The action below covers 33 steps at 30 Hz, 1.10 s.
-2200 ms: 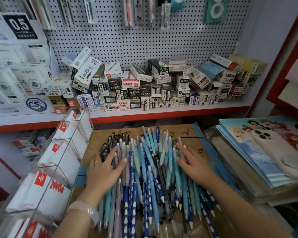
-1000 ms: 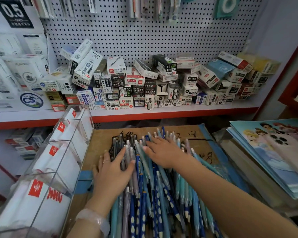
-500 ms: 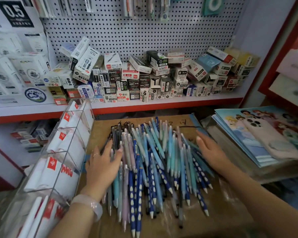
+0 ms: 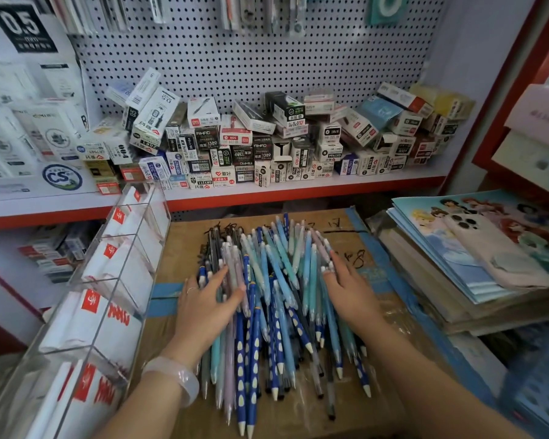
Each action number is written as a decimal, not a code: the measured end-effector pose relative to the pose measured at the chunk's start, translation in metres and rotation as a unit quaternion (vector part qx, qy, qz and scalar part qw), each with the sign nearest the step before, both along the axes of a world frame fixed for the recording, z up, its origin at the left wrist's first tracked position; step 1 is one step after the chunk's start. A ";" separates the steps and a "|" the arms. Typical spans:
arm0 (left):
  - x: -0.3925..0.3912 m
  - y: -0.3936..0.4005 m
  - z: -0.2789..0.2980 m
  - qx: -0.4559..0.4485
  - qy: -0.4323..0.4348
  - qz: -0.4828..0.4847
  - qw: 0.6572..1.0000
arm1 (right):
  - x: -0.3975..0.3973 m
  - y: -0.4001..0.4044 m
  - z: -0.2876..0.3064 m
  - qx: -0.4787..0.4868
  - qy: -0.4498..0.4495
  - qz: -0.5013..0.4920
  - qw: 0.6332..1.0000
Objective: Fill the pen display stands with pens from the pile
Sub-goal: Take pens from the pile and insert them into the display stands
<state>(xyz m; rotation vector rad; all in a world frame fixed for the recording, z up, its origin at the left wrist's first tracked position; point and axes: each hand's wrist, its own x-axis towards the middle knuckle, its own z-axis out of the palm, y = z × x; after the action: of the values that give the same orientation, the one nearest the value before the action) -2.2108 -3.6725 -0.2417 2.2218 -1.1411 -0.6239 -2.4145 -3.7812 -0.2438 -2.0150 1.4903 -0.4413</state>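
A pile of pens in dark blue, light blue, teal, lilac and grey lies on a brown cardboard surface. My left hand rests flat on the pile's left side, fingers straight over the grey and lilac pens. My right hand lies flat against the pile's right side, fingers pointing up along the light blue pens. Neither hand grips a pen. A clear acrylic display stand with several compartments runs along the left, each compartment holding white cards with red marks.
A shelf behind the pile carries several small pen boxes under a pegboard. To the right lies a stack of picture books with a phone on top. A blue crate sits at the lower right.
Both hands swept over the pile and pushed inward from its two sides. The pens now lie gathered into a tighter, more parallel bundle between my hands.
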 end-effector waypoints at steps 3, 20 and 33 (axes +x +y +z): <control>-0.003 -0.003 -0.001 -0.012 0.028 0.009 1.000 | 0.004 0.003 0.002 0.003 -0.024 -0.002 1.000; -0.011 -0.010 0.006 -0.043 0.100 -0.009 0.994 | 0.007 0.001 -0.003 0.044 -0.112 0.018 0.993; 0.001 0.021 0.019 -0.076 0.140 0.043 0.986 | -0.002 0.020 0.015 -0.006 0.023 0.026 0.999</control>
<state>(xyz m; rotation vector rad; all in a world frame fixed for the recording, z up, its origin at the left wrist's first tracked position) -2.2101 -3.6514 -0.2224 1.9696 -0.9139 -0.7606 -2.4170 -3.7613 -0.2286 -2.0804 1.4618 -0.3854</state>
